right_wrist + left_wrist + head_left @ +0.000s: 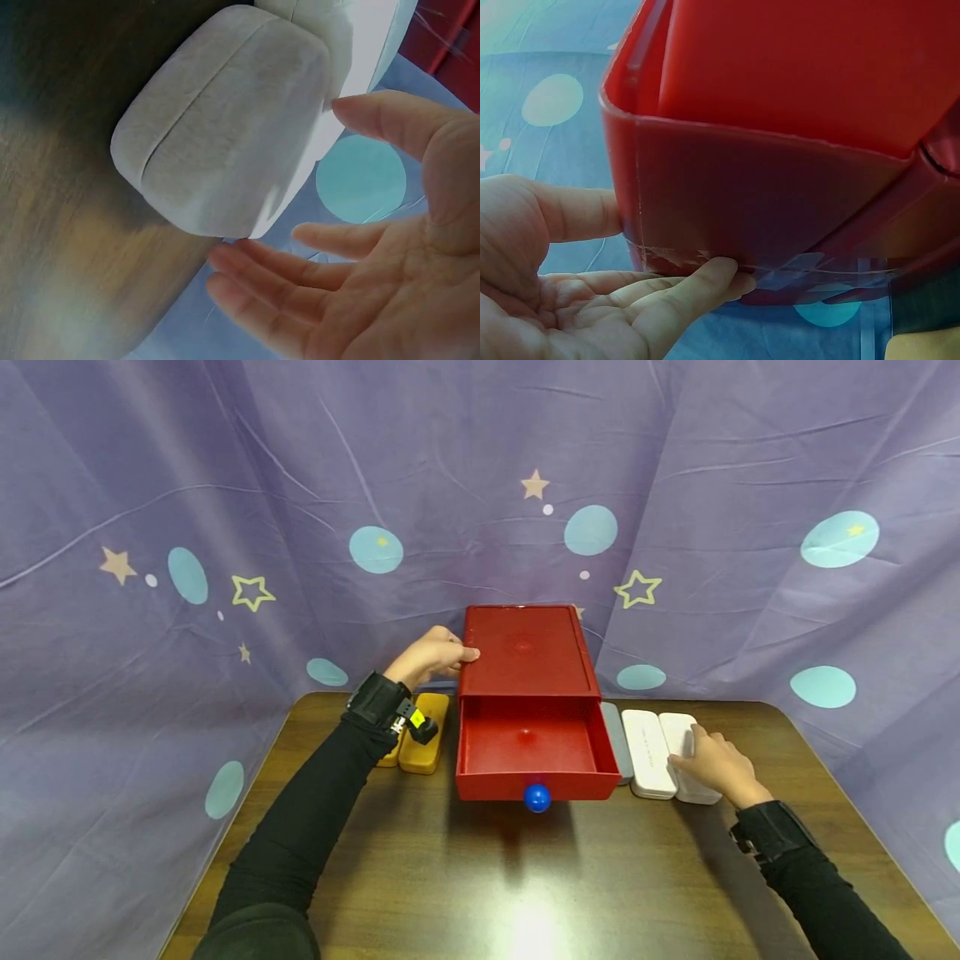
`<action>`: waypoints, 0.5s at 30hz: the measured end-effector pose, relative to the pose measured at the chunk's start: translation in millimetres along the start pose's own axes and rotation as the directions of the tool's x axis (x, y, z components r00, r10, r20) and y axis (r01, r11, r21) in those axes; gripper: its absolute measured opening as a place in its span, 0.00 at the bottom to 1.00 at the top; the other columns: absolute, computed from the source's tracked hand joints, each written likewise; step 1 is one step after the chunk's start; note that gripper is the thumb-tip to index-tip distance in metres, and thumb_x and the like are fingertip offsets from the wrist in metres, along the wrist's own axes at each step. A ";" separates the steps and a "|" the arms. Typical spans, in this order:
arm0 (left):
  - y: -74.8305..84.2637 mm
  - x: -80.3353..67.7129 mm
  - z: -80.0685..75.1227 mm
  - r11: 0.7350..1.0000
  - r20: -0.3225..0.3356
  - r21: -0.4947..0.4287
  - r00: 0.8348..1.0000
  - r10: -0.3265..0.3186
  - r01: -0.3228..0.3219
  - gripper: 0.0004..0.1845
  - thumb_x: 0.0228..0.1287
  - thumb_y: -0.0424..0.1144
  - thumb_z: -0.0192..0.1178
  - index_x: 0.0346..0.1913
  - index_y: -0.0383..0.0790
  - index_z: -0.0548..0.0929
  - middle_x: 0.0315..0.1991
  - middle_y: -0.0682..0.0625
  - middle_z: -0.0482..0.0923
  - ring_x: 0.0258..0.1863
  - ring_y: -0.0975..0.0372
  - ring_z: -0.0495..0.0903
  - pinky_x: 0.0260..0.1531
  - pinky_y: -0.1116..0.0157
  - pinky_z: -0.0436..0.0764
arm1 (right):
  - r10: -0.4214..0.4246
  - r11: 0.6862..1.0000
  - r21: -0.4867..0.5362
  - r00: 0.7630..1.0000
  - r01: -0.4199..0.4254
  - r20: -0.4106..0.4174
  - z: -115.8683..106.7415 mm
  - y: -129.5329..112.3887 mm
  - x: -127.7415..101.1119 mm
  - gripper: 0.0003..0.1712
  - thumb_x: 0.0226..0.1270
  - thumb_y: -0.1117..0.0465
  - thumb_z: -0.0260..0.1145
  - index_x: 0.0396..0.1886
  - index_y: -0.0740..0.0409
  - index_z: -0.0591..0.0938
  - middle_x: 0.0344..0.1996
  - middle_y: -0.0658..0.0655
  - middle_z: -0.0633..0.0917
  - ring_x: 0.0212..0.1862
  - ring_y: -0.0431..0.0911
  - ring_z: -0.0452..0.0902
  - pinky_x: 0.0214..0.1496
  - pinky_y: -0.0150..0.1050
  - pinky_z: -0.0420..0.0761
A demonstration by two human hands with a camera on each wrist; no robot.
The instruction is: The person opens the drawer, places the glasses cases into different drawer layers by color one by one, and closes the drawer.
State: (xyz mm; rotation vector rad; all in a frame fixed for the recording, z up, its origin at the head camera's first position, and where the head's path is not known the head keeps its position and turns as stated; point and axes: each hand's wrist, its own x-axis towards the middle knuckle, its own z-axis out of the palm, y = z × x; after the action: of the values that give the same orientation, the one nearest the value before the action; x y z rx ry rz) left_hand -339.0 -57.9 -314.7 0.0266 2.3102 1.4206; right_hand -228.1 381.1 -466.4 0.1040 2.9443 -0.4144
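Note:
A red drawer box (525, 647) stands at the back of the table, its drawer (491, 787) pulled out toward me. Nothing lies inside the drawer, and a blue round knob (537, 798) sits on its front. My left hand (432, 655) holds the box at its left side, thumb on the top edge and fingers along the side wall (765, 195). On the right, my right hand (720, 767) is spread around the outer white case (679, 742), thumb by its left edge and fingers past its other side. In the right wrist view this case (225, 127) shows its rounded end and lid seam.
A second white case (647, 756) lies beside the outer one, and a grey case (617, 743) is next to the box. Two yellow cases lie left of it, the nearer to the box (424, 745) showing more. A purple patterned cloth (450, 468) hangs behind the wooden table (420, 868).

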 end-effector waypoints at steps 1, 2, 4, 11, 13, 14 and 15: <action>-0.3 -0.4 -0.3 1.000 0.000 -0.002 1.000 0.000 0.000 0.09 0.71 0.35 0.62 0.33 0.33 0.80 0.38 0.47 0.80 0.47 0.54 0.83 0.64 0.52 0.79 | 0.007 1.000 -0.002 1.000 -0.007 0.005 -0.5 -0.9 0.0 0.53 0.69 0.45 0.63 0.73 0.83 0.54 0.59 0.90 0.67 0.58 0.81 0.69 0.48 0.71 0.77; -0.6 -0.7 -0.6 1.000 -0.002 -0.005 1.000 -0.001 0.001 0.10 0.71 0.35 0.62 0.32 0.33 0.79 0.38 0.47 0.79 0.47 0.54 0.82 0.65 0.52 0.79 | 0.013 1.000 -0.006 1.000 -0.013 0.011 -0.7 -1.2 0.5 0.53 0.70 0.44 0.63 0.72 0.83 0.54 0.59 0.90 0.68 0.58 0.80 0.70 0.47 0.71 0.78; -1.0 -1.2 -1.2 1.000 -0.004 -0.004 1.000 -0.001 0.001 0.10 0.71 0.35 0.62 0.31 0.34 0.79 0.38 0.47 0.79 0.46 0.55 0.82 0.64 0.53 0.79 | 0.028 1.000 -0.008 0.999 -0.028 0.028 -1.7 -2.2 0.6 0.52 0.70 0.44 0.63 0.71 0.84 0.56 0.58 0.89 0.70 0.57 0.80 0.71 0.47 0.69 0.78; -1.2 0.3 -0.7 1.000 0.000 -0.017 1.000 0.003 -0.003 0.10 0.71 0.34 0.61 0.30 0.33 0.80 0.35 0.48 0.79 0.37 0.59 0.83 0.58 0.56 0.83 | 0.067 0.998 0.002 0.996 -0.068 0.066 -5.0 -6.1 -1.5 0.45 0.68 0.46 0.64 0.61 0.86 0.64 0.52 0.86 0.76 0.51 0.77 0.77 0.42 0.66 0.80; -1.3 0.3 -0.4 1.000 -0.002 -0.009 1.000 0.002 -0.002 0.11 0.71 0.35 0.61 0.29 0.34 0.80 0.35 0.48 0.78 0.37 0.59 0.83 0.58 0.55 0.83 | 0.074 0.997 0.010 0.995 -0.075 0.062 -4.3 -6.7 -1.5 0.46 0.66 0.45 0.65 0.60 0.85 0.65 0.51 0.85 0.76 0.50 0.77 0.78 0.41 0.65 0.80; -1.4 0.2 -0.4 1.000 -0.003 -0.004 1.000 0.001 -0.001 0.11 0.71 0.35 0.62 0.29 0.34 0.80 0.35 0.48 0.78 0.37 0.59 0.83 0.59 0.55 0.83 | 0.076 0.997 0.012 0.995 -0.077 0.058 -3.7 -6.7 -1.4 0.46 0.66 0.45 0.66 0.60 0.85 0.65 0.51 0.85 0.76 0.50 0.77 0.78 0.41 0.65 0.80; -1.3 0.2 -0.4 1.000 -0.004 0.002 1.000 0.000 0.000 0.11 0.71 0.35 0.62 0.29 0.35 0.80 0.35 0.48 0.78 0.37 0.59 0.83 0.58 0.56 0.83 | 0.079 0.997 0.013 0.995 -0.080 0.054 -3.3 -6.8 -1.4 0.47 0.65 0.45 0.67 0.60 0.85 0.65 0.51 0.85 0.76 0.50 0.77 0.78 0.41 0.65 0.80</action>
State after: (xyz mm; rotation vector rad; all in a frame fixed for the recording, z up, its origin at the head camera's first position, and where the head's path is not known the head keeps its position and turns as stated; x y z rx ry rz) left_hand -339.0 -58.7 -315.7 0.0240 2.3149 1.4201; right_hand -227.8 375.4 -461.3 0.2074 2.8732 -0.4214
